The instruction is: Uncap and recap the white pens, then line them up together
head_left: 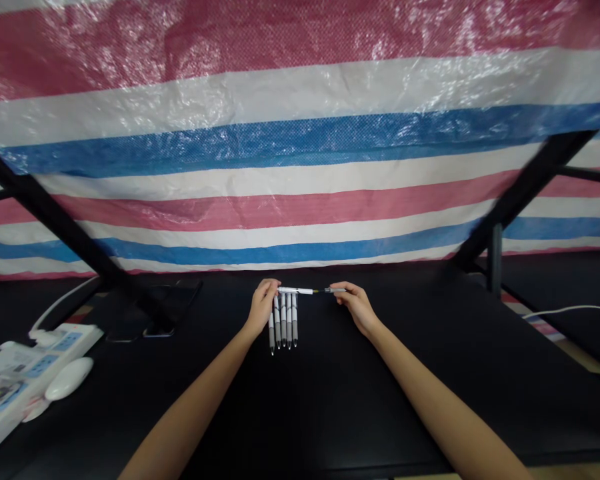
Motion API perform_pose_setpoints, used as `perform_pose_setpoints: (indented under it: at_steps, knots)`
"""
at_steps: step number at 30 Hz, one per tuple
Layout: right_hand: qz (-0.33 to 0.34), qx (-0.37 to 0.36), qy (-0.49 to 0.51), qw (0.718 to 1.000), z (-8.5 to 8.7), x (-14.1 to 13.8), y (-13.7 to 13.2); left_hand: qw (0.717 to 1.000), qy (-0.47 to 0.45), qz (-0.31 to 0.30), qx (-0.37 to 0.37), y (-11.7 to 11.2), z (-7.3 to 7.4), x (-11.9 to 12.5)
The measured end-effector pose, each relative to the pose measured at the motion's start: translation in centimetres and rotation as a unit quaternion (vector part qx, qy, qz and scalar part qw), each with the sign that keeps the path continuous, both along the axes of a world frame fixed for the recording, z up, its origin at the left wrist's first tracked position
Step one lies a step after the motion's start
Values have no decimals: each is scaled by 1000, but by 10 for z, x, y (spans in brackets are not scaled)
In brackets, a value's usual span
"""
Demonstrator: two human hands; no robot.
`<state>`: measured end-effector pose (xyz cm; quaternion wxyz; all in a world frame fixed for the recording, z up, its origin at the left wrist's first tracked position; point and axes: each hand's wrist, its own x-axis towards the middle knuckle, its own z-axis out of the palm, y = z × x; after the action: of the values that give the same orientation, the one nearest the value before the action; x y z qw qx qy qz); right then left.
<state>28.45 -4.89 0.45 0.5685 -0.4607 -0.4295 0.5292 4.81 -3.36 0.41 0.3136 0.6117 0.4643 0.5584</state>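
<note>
My left hand (264, 303) is closed on the white barrel of a pen (297, 291), which lies sideways in the air or just above the table. My right hand (357, 303) pinches the pen's grey grip section (334, 290). Between the two parts a thin refill (319, 291) shows, so the pen is apart there. Below the barrel, several white pens with grey grips (283, 323) lie side by side in a row, tips toward me. My left hand is right beside the leftmost of them and covers part of it.
On the left of the black table (330, 407) is a white power strip (45, 367) with plugs and a white mouse-shaped object (70, 379) beside it. Dark metal legs (85, 240) slant on both sides. A striped plastic sheet (300, 207) hangs behind; a white cable (565, 311) runs at right.
</note>
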Motion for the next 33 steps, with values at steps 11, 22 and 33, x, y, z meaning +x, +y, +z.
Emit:
perform_pose_setpoints:
  at_steps: [11,22,33]
  knots:
    - [-10,1,10,1000,1,1,1,996,-73,43,-18,3,-4,-4]
    - [-8,1,9,1000,3,0,-1,992,-98,64,-41,5,-6,-6]
    - [-2,4,-15,1000,0,1,0,996,-64,43,-40,3,-3,-4]
